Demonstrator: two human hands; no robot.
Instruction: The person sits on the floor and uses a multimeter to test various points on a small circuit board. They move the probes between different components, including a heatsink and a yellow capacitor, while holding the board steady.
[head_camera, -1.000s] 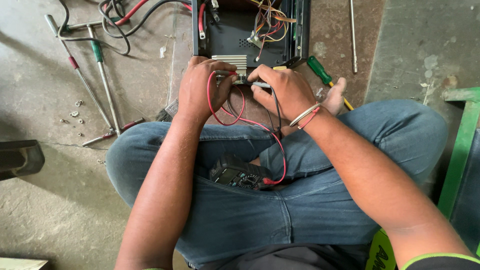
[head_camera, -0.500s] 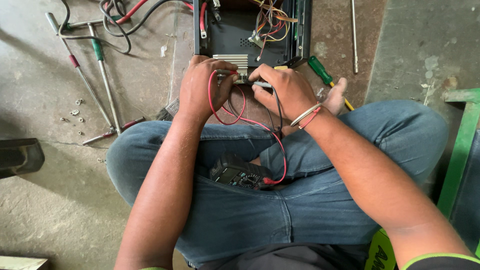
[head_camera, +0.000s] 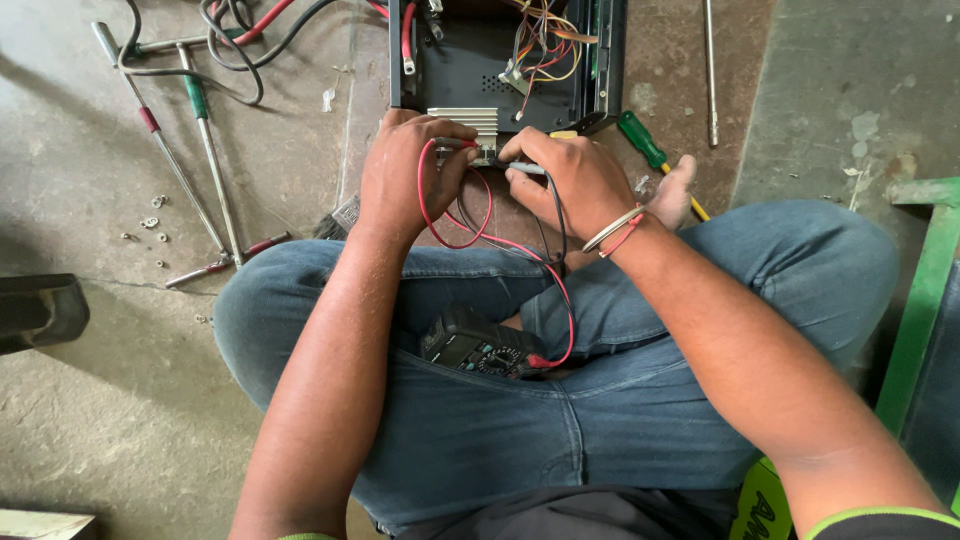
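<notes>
We're sitting cross-legged on the concrete floor with the open black case right ahead of our knees. The multimeter sits in our lap, below both hands, its long axis running left-right. There are two leads: the red lead loops up to the left hand, which is pinched shut on its probe, tip pointing right at the finned heatsink. The right hand grips the black probe, pointing left at the same spot. One green screwdriver lies just beside the right hand, and a few loose screws sit far left.
</notes>
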